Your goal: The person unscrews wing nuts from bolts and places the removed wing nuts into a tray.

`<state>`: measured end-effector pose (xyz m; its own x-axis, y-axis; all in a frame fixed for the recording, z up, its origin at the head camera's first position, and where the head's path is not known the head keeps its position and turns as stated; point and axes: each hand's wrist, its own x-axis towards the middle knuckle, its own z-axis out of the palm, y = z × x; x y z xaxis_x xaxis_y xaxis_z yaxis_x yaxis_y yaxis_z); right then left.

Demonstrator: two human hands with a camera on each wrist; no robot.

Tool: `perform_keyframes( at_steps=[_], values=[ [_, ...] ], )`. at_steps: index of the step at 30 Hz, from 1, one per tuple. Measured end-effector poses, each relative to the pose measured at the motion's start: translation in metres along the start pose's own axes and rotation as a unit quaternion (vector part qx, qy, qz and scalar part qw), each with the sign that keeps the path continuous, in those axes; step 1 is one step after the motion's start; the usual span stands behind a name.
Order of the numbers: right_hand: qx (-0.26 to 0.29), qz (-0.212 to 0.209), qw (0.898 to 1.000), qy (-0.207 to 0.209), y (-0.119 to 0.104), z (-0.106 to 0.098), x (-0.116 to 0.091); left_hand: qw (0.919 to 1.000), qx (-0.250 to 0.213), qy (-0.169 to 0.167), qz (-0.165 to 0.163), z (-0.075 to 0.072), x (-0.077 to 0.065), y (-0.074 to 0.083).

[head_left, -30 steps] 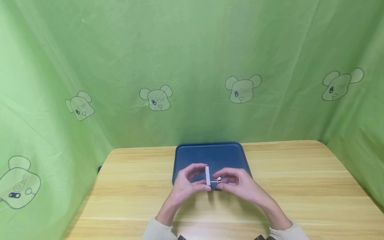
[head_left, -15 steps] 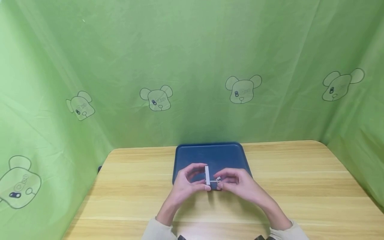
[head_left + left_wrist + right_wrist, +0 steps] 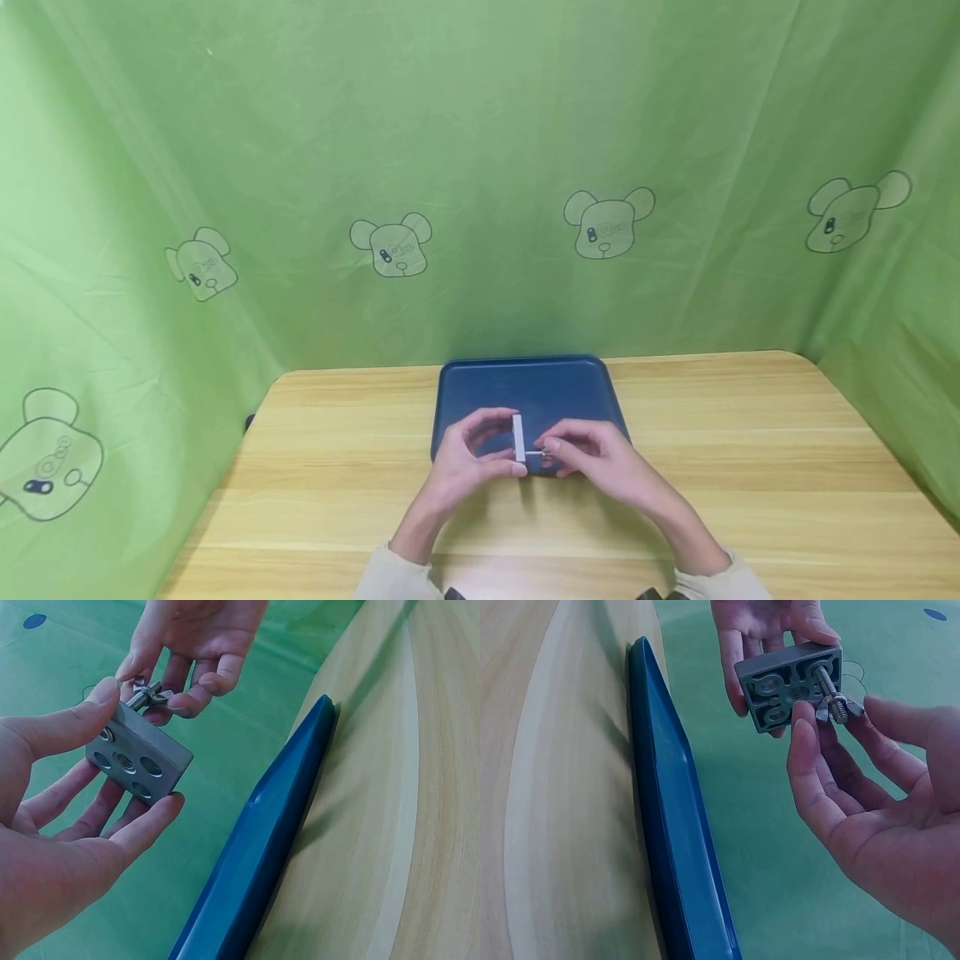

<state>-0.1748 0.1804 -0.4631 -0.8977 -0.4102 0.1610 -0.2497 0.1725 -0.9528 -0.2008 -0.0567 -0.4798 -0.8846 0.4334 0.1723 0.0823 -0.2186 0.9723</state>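
Observation:
My left hand (image 3: pixel 463 460) grips a grey metal block (image 3: pixel 142 754) by its edges, thumb on one side and fingers on the opposite side. Round holes show on its face in the left wrist view; the right wrist view shows its recessed back. A threaded bolt (image 3: pixel 823 677) sticks out of that back, with a wing nut (image 3: pixel 855 709) on it near the free end. The thumb and fingers of my right hand (image 3: pixel 603 460) pinch the wing nut. In the head view those fingers mostly cover the nut.
A blue tray (image 3: pixel 525 387) lies on the wood-grain table (image 3: pixel 352 475), behind and beneath the raised hands. Green cloth (image 3: pixel 495 167) printed with bear heads encloses the table at the back and sides. A small dark object (image 3: pixel 250 422) shows at the table's left edge.
My right thumb has moved up from below the wing nut and now lies over it. The nut's wings have changed angle. My left hand and the block have barely moved.

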Motion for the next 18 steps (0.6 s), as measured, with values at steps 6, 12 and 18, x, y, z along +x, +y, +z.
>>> perform_keyframes(
  at_steps=[6, 12, 18],
  values=[
    [-0.002, -0.009, 1.0, -0.001, -0.0003, -0.0013, -0.0012, 1.0, 0.004, -0.002, -0.003, 0.001, -0.0003, 0.0],
    [-0.011, -0.014, 1.0, -0.002, 0.0002, -0.0037, -0.0025, 1.0, 0.004, -0.002, -0.004, 0.0014, -0.0001, -0.0004],
    [-0.006, -0.013, 1.0, -0.008, 0.0004, -0.0038, -0.0017, 1.0, 0.002, -0.002, -0.006, 0.0013, -0.0007, -0.0017]
  ],
)
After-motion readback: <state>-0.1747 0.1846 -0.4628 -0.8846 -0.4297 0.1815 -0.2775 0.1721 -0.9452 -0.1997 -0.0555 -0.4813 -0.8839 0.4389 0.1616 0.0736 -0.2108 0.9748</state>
